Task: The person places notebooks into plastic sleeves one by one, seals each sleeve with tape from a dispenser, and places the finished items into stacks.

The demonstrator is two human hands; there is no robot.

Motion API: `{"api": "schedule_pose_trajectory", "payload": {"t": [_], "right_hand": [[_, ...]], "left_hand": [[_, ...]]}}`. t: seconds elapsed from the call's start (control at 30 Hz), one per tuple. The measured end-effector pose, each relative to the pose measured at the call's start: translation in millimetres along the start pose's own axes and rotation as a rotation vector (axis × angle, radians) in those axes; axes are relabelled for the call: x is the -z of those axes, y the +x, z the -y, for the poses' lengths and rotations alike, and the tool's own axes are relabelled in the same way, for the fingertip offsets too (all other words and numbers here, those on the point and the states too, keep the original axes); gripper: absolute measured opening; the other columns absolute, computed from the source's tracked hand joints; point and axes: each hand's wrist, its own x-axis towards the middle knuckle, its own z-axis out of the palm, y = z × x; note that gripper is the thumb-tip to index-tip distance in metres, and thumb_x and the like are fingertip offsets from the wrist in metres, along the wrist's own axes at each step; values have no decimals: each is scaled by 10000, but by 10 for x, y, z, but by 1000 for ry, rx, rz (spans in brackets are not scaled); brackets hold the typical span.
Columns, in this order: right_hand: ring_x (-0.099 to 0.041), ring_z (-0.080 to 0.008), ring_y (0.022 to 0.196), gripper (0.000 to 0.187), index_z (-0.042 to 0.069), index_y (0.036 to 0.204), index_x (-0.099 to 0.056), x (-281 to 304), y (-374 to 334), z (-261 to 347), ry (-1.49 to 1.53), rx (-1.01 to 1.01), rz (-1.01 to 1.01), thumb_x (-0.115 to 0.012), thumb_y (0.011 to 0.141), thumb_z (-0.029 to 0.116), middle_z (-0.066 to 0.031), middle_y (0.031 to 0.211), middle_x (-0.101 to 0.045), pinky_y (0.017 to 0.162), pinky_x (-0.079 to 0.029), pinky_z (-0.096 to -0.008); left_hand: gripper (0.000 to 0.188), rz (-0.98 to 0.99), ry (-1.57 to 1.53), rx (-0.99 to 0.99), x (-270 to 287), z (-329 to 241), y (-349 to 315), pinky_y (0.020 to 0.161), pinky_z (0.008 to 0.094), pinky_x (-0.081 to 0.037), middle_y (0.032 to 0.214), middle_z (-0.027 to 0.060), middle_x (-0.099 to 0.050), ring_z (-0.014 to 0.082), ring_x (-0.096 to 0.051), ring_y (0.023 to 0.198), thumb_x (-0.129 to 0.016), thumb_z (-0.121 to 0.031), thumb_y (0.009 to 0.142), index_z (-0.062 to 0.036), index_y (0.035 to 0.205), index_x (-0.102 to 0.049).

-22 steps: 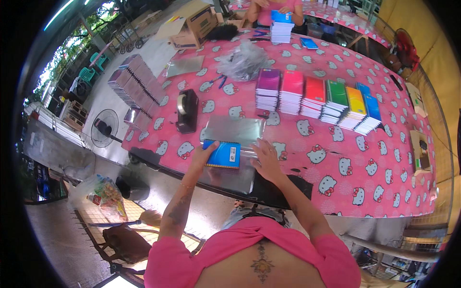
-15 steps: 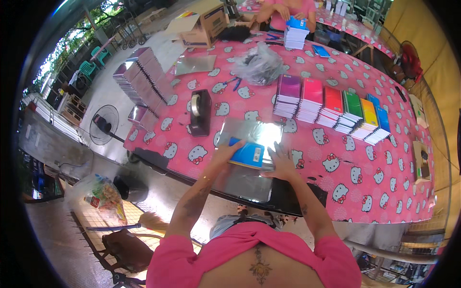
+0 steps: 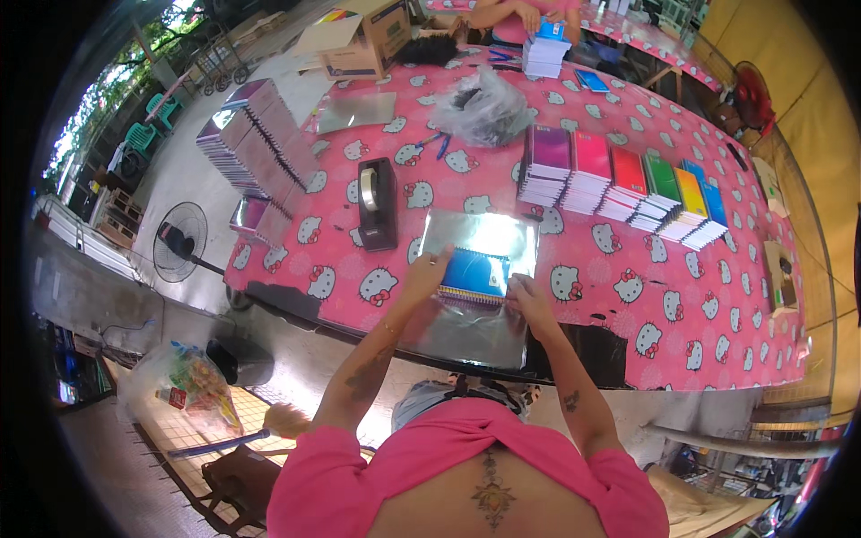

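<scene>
"Head view: where does the blue notebook (image 3: 477, 273) sit just now?"

"On the clear sheets (image 3: 475, 339) near the front edge of the counter (image 3: 599, 307), between the two hands. The left hand (image 3: 428, 275) has its fingers bent at the notebook's left side; the right hand (image 3: 533, 303) is curled by its lower right corner. Whether either one truly pinches it, I can't tell."

"How would you handle this step well?"

"I'd keep light, even pressure from both sides, so the covers stay lined up and nothing skids. I'd also keep the fingertips off the coils and let the sheets lie flat; glossy film probably slides and creases easily."

"What are the materials like?"

"The cover is smooth and rectangular, with coiled binding showing yellow and purplish along the near edge, though some of that may be reflection. The sheets are thin, flat and mirror-bright where light strikes. Beyond, the plastic bag (image 3: 484, 111) is crumpled and cloudy, the tape dispenser (image 3: 380, 215) a long black block, and the purple notebook stack (image 3: 545, 176) squarish, with pale page edges."
</scene>
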Motion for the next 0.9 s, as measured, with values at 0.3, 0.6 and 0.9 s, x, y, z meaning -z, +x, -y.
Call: {"api": "schedule_pose_trajectory", "payload": {"t": [0.3,0.6,0.9], "right_hand": [[-619,-178,1000,354,19,1174,-589,292,-103,-342,-287,296,-167,-693,905,224,-123,1061,-639,799,-499,-320],[-646,-351,872,149,82,1011,-633,59,-566,-289,-876,543,285,-661,885,156,-122,982,-664,758,-508,-401],[-660,-294,819,174,20,1018,-657,78,-635,193,-679,548,63,-678,899,147,-138,862,-661,763,-521,-355]], "left_hand": [[532,44,-299,-90,175,465,-163,759,411,-499,873,143,-653,295,-634,827,-609,-523,924,-1,1028,-626],[309,374,317,-666,588,899,-757,788,393,-495,990,121,-605,311,-605,937,-749,-251,821,-63,1044,-647],[157,152,-14,-689,772,492,-773,777,363,-501,942,108,-680,249,-655,884,-676,-197,892,-47,937,-679]]}}
